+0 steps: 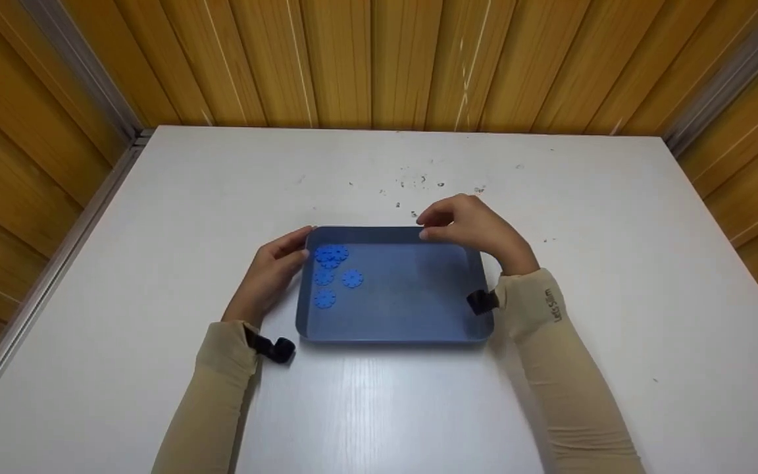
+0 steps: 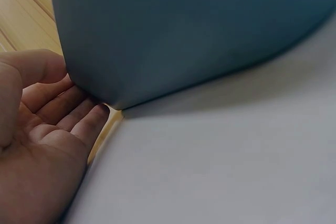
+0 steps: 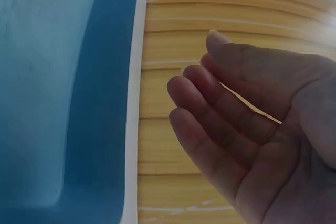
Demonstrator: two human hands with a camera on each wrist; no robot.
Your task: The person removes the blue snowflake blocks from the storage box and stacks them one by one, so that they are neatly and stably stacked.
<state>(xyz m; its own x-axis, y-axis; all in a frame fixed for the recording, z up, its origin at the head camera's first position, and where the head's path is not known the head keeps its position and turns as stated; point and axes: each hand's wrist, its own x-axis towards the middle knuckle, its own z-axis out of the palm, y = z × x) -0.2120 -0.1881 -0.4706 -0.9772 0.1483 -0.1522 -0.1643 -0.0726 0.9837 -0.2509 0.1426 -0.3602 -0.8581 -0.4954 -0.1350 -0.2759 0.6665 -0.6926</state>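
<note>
A shallow grey-blue tray (image 1: 405, 293) sits on the white table. At its left side lie several flat blue notched discs (image 1: 353, 278), some overlapping in the back left corner. My left hand (image 1: 270, 275) holds the tray by that corner, thumb at the rim. In the left wrist view, its fingers (image 2: 79, 111) curl about the tray's outer wall (image 2: 173, 30). Over the back rim toward the right hovers my right hand (image 1: 478, 227), its fingers loosely bent. Nothing shows between its thumb and fingers in the right wrist view, where the tray's rim (image 3: 134, 77) is beside the fingertips.
The white table (image 1: 155, 217) spreads around the tray, with small dark marks (image 1: 440, 184) on its surface behind it. Wood-patterned panels (image 1: 339, 62) stand at the back and both sides. Black wrist cameras (image 1: 280, 350) stick out from both sleeves.
</note>
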